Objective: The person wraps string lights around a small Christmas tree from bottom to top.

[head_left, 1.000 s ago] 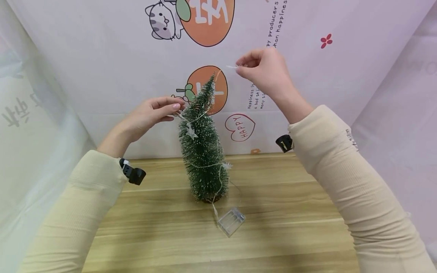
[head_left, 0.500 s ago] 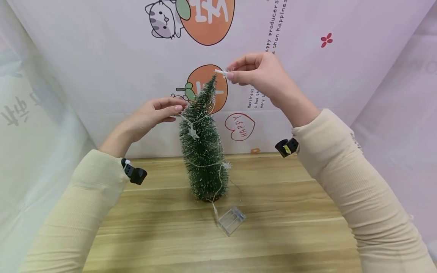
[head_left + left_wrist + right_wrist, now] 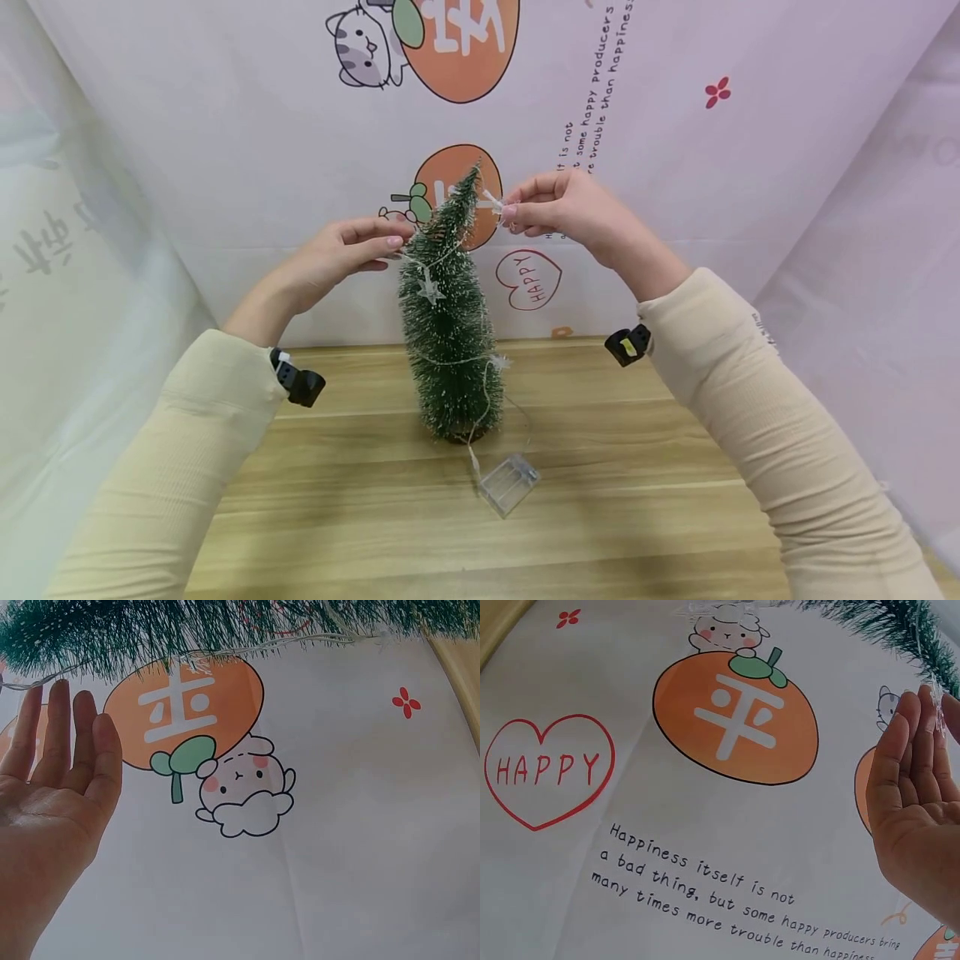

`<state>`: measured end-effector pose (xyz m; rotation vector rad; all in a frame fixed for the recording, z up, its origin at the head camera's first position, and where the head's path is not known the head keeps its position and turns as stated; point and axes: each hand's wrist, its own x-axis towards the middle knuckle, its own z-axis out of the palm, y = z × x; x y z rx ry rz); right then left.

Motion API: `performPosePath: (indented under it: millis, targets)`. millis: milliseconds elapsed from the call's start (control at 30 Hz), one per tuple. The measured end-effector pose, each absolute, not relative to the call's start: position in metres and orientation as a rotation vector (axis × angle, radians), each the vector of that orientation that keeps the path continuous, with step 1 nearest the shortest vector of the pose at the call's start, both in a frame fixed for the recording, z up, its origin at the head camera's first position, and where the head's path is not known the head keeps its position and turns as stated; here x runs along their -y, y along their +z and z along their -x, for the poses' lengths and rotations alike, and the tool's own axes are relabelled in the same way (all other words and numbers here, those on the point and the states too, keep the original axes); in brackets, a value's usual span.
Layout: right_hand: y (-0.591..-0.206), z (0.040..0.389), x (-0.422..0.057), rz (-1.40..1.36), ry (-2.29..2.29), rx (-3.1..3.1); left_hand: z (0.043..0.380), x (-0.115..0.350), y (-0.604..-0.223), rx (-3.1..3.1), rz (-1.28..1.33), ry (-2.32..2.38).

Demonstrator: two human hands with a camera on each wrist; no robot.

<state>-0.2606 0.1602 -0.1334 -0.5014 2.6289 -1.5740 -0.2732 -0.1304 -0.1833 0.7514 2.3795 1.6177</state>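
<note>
A small artificial Christmas tree (image 3: 450,333) with white-flecked green bristles stands upright on the table. A string of lights (image 3: 457,362) winds round it. One clear star (image 3: 430,289) hangs on its upper front and another star (image 3: 499,362) sits lower right. My left hand (image 3: 330,262) pinches the string at the upper left side; in the left wrist view its long fingers (image 3: 56,727) reach the wire, the thumb out of sight. My right hand (image 3: 566,212) pinches a clear light ornament (image 3: 495,201) of the string, right of the treetop. The clear battery box (image 3: 509,485) lies before the base.
The wooden table (image 3: 360,517) reaches back to a white printed backdrop (image 3: 637,75) close behind the tree. White side sheets (image 3: 67,333) hang at left and right. A thin loop of wire (image 3: 527,421) lies between the tree and the battery box.
My right hand first came left towards the treetop, then moved down beside it with the light ornament. The left hand has stayed almost in place at the tree's left side.
</note>
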Motion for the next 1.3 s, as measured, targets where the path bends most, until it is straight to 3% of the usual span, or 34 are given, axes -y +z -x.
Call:
performPosePath:
  millis: [900,1300]
  targets:
    - [-0.146,0.268,-0.161,0.514,-1.49,-2.604,0.27,0.131,-0.183,-2.394,-0.75,1.583]
    - [-0.155,0.269,-0.16,0.665,-1.466,-2.516,0.272,0.131,-0.184,-2.398,-0.769,1.576]
